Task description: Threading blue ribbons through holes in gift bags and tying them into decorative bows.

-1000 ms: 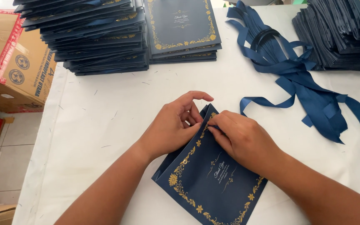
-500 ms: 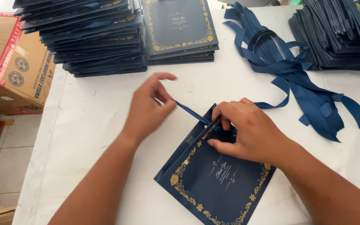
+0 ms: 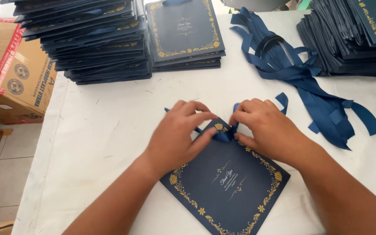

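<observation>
A flat navy paper bag (image 3: 227, 182) with a gold floral border lies tilted on the white table (image 3: 109, 130) in front of me. A blue ribbon (image 3: 223, 134) runs through its top edge. My left hand (image 3: 177, 132) and my right hand (image 3: 262, 124) both pinch this ribbon at the bag's top corner, fingertips nearly touching. One ribbon end (image 3: 282, 101) sticks up behind my right hand; another pokes out left of my left hand.
Tall stacks of the same navy bags (image 3: 96, 39) stand at the back left, a lower stack (image 3: 186, 35) beside them, another pile (image 3: 353, 39) at the back right. Loose blue ribbons (image 3: 310, 87) lie between. Cardboard boxes (image 3: 14, 69) sit left of the table.
My left hand, which had pulled the ribbon out to the left, has come back to the bag's top. Both hands now meet on the ribbon. The bag has turned flatter.
</observation>
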